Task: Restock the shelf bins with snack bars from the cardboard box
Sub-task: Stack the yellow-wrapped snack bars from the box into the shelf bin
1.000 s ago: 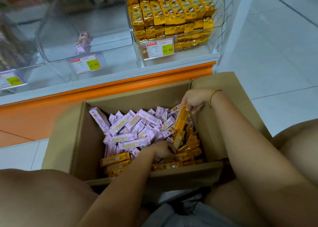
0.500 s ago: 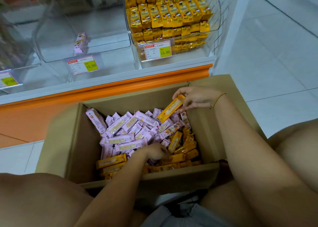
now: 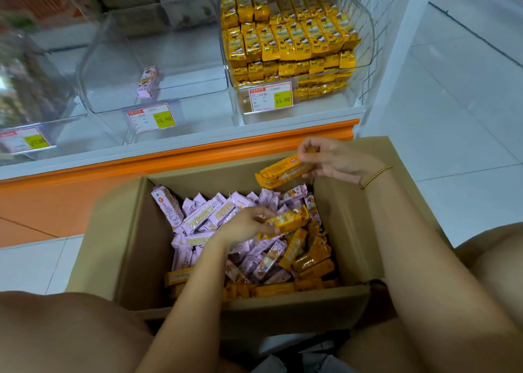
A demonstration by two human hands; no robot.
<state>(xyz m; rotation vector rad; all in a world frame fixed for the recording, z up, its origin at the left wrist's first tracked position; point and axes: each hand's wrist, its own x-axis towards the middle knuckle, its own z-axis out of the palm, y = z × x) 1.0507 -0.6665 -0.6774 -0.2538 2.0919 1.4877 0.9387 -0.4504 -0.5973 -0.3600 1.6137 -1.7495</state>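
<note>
**Item 1.** Right fingertips (image 3: 308, 150) pinch 1 end of an orange bar (image 3: 285, 171), held level over the box's 1 o'clock corner. The right hand (image 3: 336, 161) is above the stock, with a bracelet (image 3: 376, 176) at the wrist.

**Item 2.** The left hand (image 3: 246, 225) has its fingers curled round a 2nd orange bar (image 3: 290, 220), just above the heap at box centre.

**Item 3.** In the box (image 3: 348, 231), pink bars (image 3: 215, 217) run from 9 to 12 o'clock and loose orange bars (image 3: 308, 256) from 3 to 6.

**Item 4.** Shelf:
- The orange bin (image 3: 369, 47) at 1 o'clock is packed in rows.
- The middle bin (image 3: 93, 69) at 11 o'clock holds what looks like 1 lone pink bar (image 3: 148, 82).
- The left bin (image 3: 34, 69) at 10 o'clock is blurred, and I cannot tell its contents.

**Progress.** I judge the orange bin nearly full and the pink bin barely started. Most of the box remains.
</note>
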